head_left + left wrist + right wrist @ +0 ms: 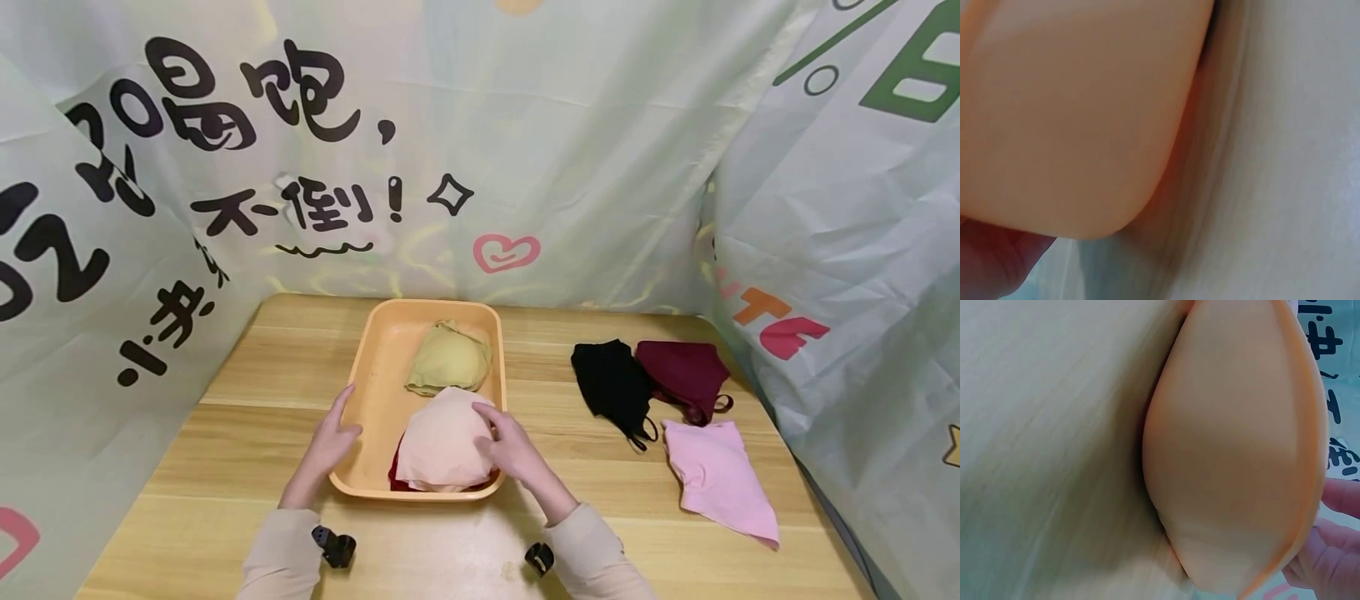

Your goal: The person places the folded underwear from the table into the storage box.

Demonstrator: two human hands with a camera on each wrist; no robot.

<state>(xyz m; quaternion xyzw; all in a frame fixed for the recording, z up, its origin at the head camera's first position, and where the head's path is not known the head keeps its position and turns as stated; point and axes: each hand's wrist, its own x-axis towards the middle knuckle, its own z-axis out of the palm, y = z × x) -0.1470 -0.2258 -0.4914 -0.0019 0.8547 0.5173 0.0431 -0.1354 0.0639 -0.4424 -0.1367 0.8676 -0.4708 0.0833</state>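
Note:
An orange plastic tray (367, 417) holds a folded yellow-green padded garment (450, 360) toward its far right. Nearer the front lies a folded pale pink garment (442, 442), partly covering a dark red one (395, 471). My left hand (330, 446) is at the tray's left rim, fingers fairly straight and thumb reaching over the inside. With fingers spread, my right hand (513, 446) rests on the right side of the pale pink garment, over the tray's right rim. In the right wrist view, the right fingers (1325, 556) show past the rim; the tray's wall hides the garments.
Right of the tray on the wooden table (562, 467) lie a black garment (615, 383) with thin straps, a maroon one (686, 375) and a pink folded one (720, 475). Printed cloth (585, 167) hangs around the table's back and sides.

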